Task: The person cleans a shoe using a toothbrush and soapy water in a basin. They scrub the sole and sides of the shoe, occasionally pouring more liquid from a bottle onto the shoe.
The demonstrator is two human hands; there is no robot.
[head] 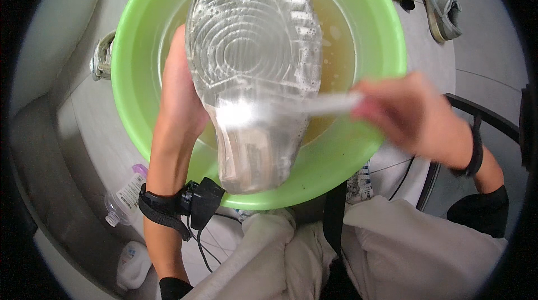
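My left hand [180,85] holds a wet shoe from its left side, with the patterned sole [252,64] turned up. Soap bubbles cling to the tread along the right edge. In my right hand [403,115], blurred by motion, is the handle of a brush [332,103]; its pale front part lies over the middle of the sole, too blurred to make out the bristles. Beneath the shoe stands a green plastic basin [382,39] holding cloudy brown water [340,56]. The fingers of my left hand are mostly hidden behind the shoe.
Grey sneakers [441,5] stand on the tiled floor at the upper right. Another shoe [103,56] is left of the basin. A clear plastic bottle [124,199] and a white bottle [133,264] lie at the lower left. Thin cables [201,249] hang near my left wrist.
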